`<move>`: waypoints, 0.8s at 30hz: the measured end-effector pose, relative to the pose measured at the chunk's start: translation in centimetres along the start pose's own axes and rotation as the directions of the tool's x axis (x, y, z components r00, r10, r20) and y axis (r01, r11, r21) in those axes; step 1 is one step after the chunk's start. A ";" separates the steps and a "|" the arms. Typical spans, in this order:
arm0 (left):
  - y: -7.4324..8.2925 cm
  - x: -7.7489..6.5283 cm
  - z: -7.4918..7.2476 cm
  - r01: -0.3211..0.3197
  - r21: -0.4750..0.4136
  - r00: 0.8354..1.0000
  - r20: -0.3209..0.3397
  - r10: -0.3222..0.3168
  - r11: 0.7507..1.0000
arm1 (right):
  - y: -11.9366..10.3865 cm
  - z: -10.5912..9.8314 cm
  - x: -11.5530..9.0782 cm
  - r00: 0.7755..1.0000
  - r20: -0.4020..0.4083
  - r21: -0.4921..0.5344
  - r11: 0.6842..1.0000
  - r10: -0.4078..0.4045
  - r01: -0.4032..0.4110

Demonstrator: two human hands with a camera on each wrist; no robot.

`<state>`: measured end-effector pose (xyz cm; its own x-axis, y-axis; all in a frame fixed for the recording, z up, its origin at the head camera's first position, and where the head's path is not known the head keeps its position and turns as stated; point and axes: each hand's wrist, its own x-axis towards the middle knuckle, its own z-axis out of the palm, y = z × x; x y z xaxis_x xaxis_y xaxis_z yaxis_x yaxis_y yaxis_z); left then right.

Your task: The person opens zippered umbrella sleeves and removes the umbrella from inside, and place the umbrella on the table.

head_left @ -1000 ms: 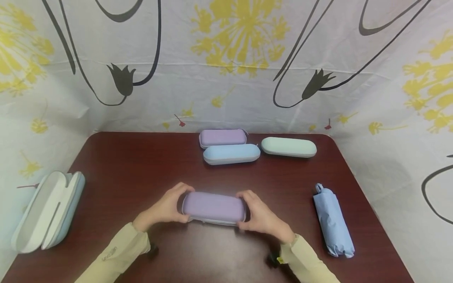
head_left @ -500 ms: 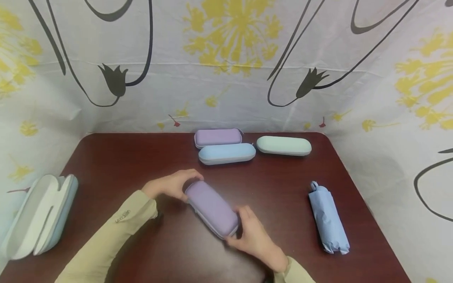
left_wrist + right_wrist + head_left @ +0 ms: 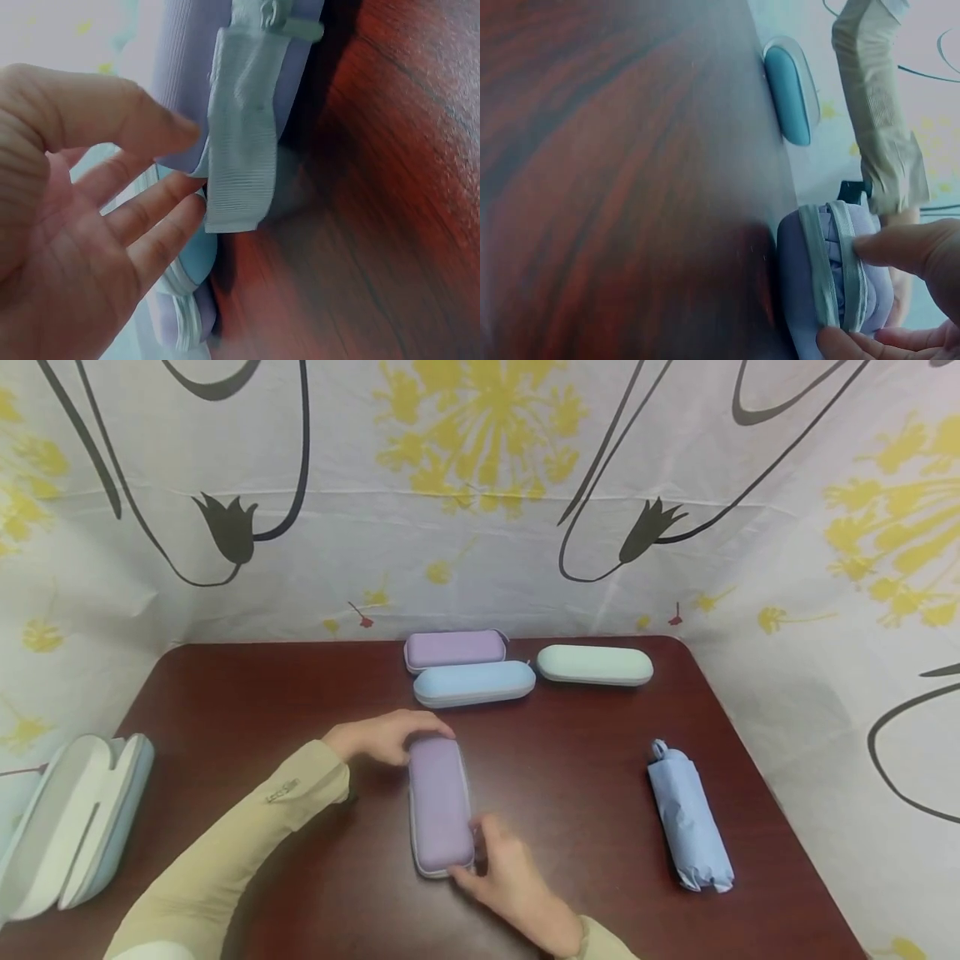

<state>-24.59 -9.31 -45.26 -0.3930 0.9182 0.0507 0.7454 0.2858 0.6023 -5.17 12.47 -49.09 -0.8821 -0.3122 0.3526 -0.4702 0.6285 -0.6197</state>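
Plainly a purple case (image 3: pixel 438 806), left hand (image 3: pixel 385 737) curled round its far end, right hand (image 3: pixel 512 875) round the near.

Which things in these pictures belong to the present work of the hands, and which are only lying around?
Seemingly in the work:
near purple case
left hand
right hand

Apparently just lying around:
far purple case
blue case
pale green case
open case
folded umbrella

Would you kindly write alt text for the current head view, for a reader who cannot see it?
A person's left hand and right hand hold the far and near ends of a purple case on a red-brown table. Behind it lie another purple case, a blue case and a mint case; an open case lies left, a folded blue umbrella right.
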 end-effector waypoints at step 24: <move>4.6 -0.8 3.9 0.398 -0.059 0.726 -0.590 -0.354 0.915 | 1.8 -1.1 2.1 0.999 -0.026 0.176 0.984 -0.025 0.029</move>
<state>-18.70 -7.66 -45.63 -0.8667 0.4033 0.2934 0.4938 0.6111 0.6187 -7.84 13.76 -48.72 -0.8690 -0.3090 0.3865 -0.4935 0.4834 -0.7230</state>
